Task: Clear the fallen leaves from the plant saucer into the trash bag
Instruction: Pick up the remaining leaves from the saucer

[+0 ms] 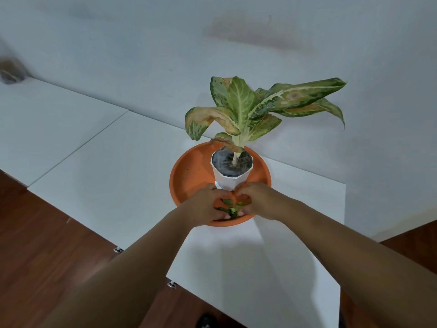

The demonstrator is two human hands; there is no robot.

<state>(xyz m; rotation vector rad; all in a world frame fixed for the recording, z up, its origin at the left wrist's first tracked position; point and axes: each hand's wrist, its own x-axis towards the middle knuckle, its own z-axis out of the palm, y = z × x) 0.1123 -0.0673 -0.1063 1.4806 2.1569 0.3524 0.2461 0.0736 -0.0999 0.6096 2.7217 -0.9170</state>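
1. I see the orange plant saucer (186, 171) resting on the white surface (118, 174), toward its far right corner, close to the wall (142, 43).
2. A white faceted pot (233, 181) stands upright inside the saucer, on its far half. The pot holds a variegated plant (243, 102) with several browned, drooping leaves.
3. The fallen leaves (230, 208) lie in a small green pile on the near part of the saucer floor, just in front of the pot and inside the near rim.
4. My left hand (208, 204) is in the saucer on the left of the pile, with its fingers curled round the leaves and its fingertips by the near rim.
5. My right hand (257, 200) is on the right of the pile, with its fingers likewise curled in against the leaves. The two hands nearly meet, enclosing the pile between them.
6. Both forearms reach across the near edge of the surface.
7. Dark wooden floor (35, 245) shows below the near edge, on both sides.
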